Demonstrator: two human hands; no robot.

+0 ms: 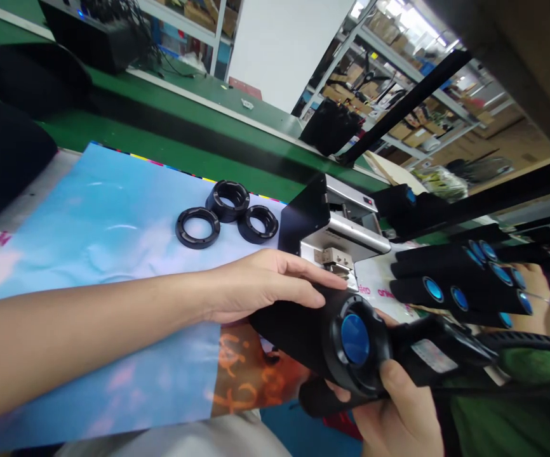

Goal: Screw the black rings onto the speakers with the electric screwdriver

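A black tube point(294, 333) lies at the center, its near end fitted with a black ring point(335, 336) around a blue lens point(355, 338). Over the top of the tube rests my left hand point(265, 282), its thumb and index finger extended along it and the other fingers out of sight. My right hand point(399, 406) grips the ringed end from below, with the thumb pressed to the rim. Beneath the tube, another dark rounded part point(317, 397) shows partly. Right of the ring is a black device with a pale label point(434, 355) and a ribbed cable.
Three loose black rings point(197, 227) sit on the blue printed sheet point(127, 235). A black and silver machine point(332, 222) stands just beyond my hands. Several black tubes with blue lenses point(460, 285) lie at right, near another person's arm point(536, 285). A green bench point(170, 133) runs behind.
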